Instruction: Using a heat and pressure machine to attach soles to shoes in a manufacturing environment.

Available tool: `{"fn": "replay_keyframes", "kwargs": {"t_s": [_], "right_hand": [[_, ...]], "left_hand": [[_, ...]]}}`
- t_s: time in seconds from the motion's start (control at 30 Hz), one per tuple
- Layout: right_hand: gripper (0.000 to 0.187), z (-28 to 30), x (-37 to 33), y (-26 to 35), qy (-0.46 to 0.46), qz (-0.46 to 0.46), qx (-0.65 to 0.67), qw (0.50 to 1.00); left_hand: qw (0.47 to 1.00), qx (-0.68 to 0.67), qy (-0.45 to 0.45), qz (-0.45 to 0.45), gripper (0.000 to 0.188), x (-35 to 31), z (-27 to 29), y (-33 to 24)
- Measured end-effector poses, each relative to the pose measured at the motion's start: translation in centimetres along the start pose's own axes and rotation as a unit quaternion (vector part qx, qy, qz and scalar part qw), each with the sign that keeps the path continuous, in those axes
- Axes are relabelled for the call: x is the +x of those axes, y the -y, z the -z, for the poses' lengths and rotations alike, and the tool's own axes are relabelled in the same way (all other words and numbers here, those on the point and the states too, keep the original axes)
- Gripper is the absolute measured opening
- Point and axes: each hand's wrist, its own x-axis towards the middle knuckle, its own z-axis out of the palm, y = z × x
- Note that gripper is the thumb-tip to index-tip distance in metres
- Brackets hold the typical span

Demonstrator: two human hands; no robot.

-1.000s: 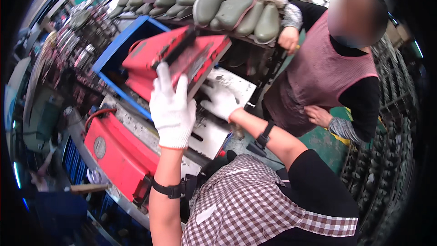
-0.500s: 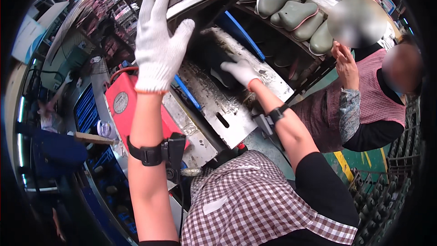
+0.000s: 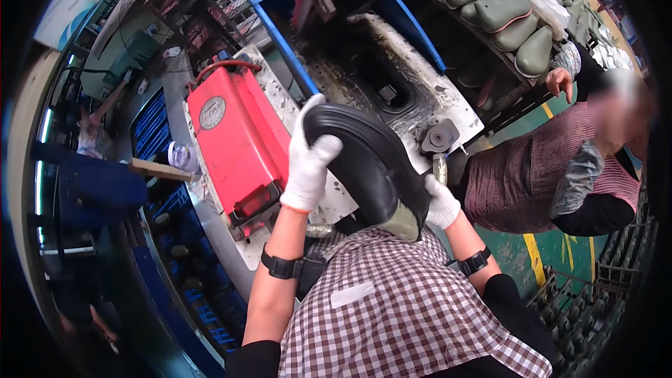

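Between my two hands, in front of my apron, is a thick black rubbery piece [image 3: 364, 157], shoe-like and curved, with an olive-green part [image 3: 403, 223] at its near end. My left hand [image 3: 308, 164], in a white knitted glove, grips its far left side, thumb over the edge and the other fingers partly hidden. On the near right side, my gloved right hand [image 3: 441, 203] holds it, fingers partly out of sight behind it. Beyond lies the stained metal bed [image 3: 458, 106] of a machine, with a dark recess [image 3: 381, 87] in it.
A red machine housing [image 3: 241, 143] stands to the left. Blue rails [image 3: 418, 31] flank the bed. Olive-green clogs [image 3: 534, 51] fill a rack at the far right. A co-worker in a pink checked apron [image 3: 518, 185] stands close on my right.
My left hand has come down from beside the raised machine part onto the black piece. My right hand has drawn back toward me, and the black piece is out of the machine bed.
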Motion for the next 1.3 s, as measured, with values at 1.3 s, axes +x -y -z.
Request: {"fn": "replay_keyframes", "kwargs": {"t_s": [1.3], "right_hand": [[0.064, -12.2, 1.3, -5.1, -0.103, -0.072, -0.011, 0.992]], "left_hand": [[0.962, -0.042, -0.193, 0.186, 0.044, -1.6, 9.1, 4.3]]}}
